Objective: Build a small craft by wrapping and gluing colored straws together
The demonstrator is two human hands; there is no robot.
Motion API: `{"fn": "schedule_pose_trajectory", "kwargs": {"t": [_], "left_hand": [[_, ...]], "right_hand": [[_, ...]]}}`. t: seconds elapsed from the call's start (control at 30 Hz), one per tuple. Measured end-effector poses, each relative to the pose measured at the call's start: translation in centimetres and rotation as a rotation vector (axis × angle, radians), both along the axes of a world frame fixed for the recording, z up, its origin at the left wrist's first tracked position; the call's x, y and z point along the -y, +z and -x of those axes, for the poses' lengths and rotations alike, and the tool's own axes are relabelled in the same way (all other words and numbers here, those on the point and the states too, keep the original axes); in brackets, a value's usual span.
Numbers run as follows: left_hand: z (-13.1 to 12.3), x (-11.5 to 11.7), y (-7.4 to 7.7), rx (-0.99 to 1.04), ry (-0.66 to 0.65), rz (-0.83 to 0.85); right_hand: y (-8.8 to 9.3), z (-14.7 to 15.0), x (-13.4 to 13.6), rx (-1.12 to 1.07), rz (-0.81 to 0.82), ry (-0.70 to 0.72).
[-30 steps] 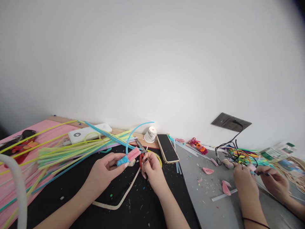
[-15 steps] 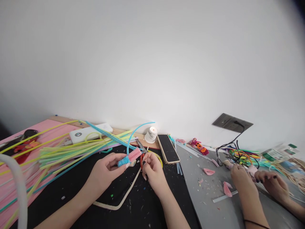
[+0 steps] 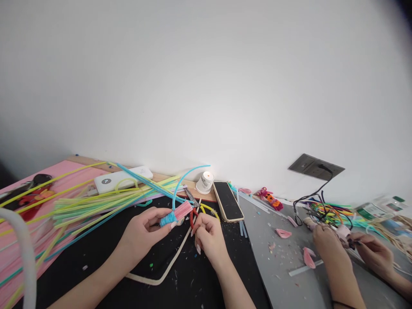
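Observation:
My left hand (image 3: 141,229) pinches a bundle of pink pipe cleaners (image 3: 183,210) near its lower end. A blue pipe cleaner (image 3: 168,218) is wound around that end, and its loose tail arcs up toward the wall. To the right, my right hand (image 3: 208,236) has its fingers curled together beside the red-handled pliers (image 3: 192,216), which lie on the black mat. Whether anything is between those fingers is hidden. A cream cord (image 3: 170,264) runs across the mat below, and a yellow fuzzy piece (image 3: 209,210) lies just behind the right hand.
Loose pastel pipe cleaners (image 3: 106,206) spread over the left side, with a white power bank (image 3: 124,179) behind. A paper cup (image 3: 205,182) and phone (image 3: 228,201) stand near the wall. At right, another person's hands (image 3: 331,249) work over a grey surface (image 3: 277,266) with scraps.
My right hand has shifted slightly right and down, its fingers curling more, and more of the pliers shows. My left hand and the bundle barely moved. The other person's right hand has closed its fingers.

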State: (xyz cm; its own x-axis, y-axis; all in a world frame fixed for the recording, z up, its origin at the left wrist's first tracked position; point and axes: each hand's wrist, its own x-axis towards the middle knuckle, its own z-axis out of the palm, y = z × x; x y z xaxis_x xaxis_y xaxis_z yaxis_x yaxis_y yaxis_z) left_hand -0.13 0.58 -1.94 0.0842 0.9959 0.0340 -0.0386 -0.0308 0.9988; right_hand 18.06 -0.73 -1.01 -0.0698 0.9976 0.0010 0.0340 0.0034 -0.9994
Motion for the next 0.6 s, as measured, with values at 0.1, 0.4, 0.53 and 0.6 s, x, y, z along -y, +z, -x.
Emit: {"fn": "schedule_pose_trajectory", "kwargs": {"t": [0.1,0.4,0.53,0.6], "left_hand": [[-0.02,-0.08,-0.06,0.004,-0.010,-0.009],[0.06,-0.23,-0.34,0.003,-0.008,-0.014],[0.05,-0.18,-0.20,0.000,-0.010,-0.002],[0.03,-0.14,-0.12,-0.005,0.000,0.008]], "right_hand": [[-0.07,-0.12,0.10,-0.021,-0.011,0.021],[-0.12,-0.27,0.59,-0.133,-0.018,0.072],[-0.26,-0.34,0.73,-0.205,-0.012,0.090],[-0.34,-0.35,0.69,-0.235,-0.015,0.092]]}}
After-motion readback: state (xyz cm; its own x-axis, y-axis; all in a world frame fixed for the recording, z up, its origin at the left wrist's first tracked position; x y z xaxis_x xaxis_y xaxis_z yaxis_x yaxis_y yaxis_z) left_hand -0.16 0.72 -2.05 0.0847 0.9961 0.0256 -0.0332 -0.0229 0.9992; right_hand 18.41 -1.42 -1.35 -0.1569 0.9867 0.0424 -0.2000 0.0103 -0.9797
